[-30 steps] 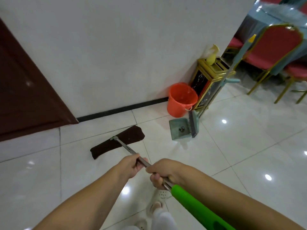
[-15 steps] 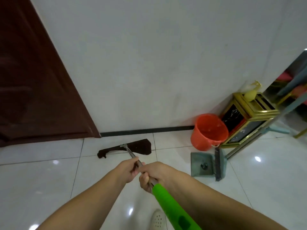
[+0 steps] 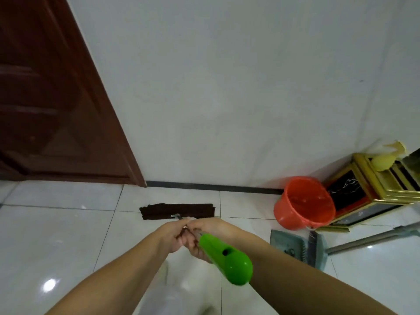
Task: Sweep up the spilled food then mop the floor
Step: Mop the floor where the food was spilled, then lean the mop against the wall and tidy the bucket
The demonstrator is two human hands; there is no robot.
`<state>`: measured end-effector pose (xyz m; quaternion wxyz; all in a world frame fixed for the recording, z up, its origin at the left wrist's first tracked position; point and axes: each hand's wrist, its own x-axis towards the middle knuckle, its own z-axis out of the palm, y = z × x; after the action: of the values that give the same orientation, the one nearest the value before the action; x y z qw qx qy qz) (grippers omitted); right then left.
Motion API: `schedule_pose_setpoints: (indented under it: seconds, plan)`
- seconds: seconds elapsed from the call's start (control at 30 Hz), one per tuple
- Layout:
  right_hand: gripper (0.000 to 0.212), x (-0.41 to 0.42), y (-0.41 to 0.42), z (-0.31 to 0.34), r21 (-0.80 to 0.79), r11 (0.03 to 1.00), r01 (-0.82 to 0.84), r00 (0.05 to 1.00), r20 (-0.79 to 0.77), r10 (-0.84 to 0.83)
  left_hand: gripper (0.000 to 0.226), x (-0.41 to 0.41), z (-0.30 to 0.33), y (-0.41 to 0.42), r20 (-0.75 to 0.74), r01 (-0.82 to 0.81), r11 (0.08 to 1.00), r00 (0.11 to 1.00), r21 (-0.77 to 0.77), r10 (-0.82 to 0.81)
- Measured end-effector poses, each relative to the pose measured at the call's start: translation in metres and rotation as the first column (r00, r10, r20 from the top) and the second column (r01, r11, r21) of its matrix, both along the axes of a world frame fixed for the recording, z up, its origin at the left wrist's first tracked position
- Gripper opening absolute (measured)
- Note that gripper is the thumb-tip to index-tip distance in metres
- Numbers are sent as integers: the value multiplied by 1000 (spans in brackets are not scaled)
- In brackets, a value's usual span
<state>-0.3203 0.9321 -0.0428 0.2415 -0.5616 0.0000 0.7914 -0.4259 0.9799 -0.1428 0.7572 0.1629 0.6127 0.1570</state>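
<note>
Both hands wrap the thin metal shaft of a flat mop with a bright green plastic handle end (image 3: 227,260). The left hand (image 3: 173,236) curls round the shaft ahead, and the right hand (image 3: 204,235) grips it just behind, touching the left, where the green grip begins. The mop's dark brown rectangular cloth pad (image 3: 177,211) lies flat on the glossy white tiled floor (image 3: 56,235) at 12 o'clock from the hands, near the black skirting of the white wall (image 3: 227,87).

At 3 o'clock from the pad stands a round orange plastic bucket (image 3: 304,204); whether it holds anything cannot be told. Just beside it, at 2 o'clock, is a gold-framed black bin (image 3: 354,189) with a yellow object (image 3: 384,162) on top. At 5 o'clock from the bucket, a grey-green dustpan (image 3: 286,243) lies on the tiles with a brush (image 3: 312,245) against it. A dark brown wooden door (image 3: 50,98) is at 10 o'clock.
</note>
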Motion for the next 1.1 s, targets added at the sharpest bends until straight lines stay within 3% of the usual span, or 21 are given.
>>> schedule_pose_setpoints:
  seconds: [0.1,0.17,0.3,0.37,0.47,0.5,0.6,0.7,0.8,0.97,1.1]
  plan:
    - [18,13,21,18,110,992,-65,998,25,63,17,2,3,36,36,-151,988,988,-33,152]
    - [24,17,40,26,225,962,-154,973,203,108,14,4,2,60,60,-196,979,978,-47,199]
    - [20,13,90,34,377,869,-322,819,571,56,16,3,6,105,135,-186,980,971,-75,195]
    - [28,5,115,34,395,798,-454,711,700,58,20,-1,10,129,181,-178,982,966,-59,186]
    - [30,-8,154,41,263,634,-728,394,916,73,23,-13,20,168,233,-92,996,968,-1,89]
    - [29,-13,169,45,229,607,-761,327,943,54,20,-19,23,180,233,-48,999,972,23,41]
    - [25,-29,215,51,236,625,-744,306,952,5,23,-41,32,212,45,195,956,977,219,-209]
    - [24,-43,255,50,262,613,-745,291,955,-55,23,-55,31,247,-294,513,704,858,491,-421]
    - [24,-52,291,61,275,569,-775,235,961,-145,21,-60,32,281,-435,592,504,805,629,-403]
    - [26,-58,345,76,293,566,-770,196,954,-226,11,-66,36,329,-485,612,430,790,663,-375]
    - [20,-65,378,64,242,595,-766,192,970,-149,16,-66,21,357,-553,680,398,733,616,-396]
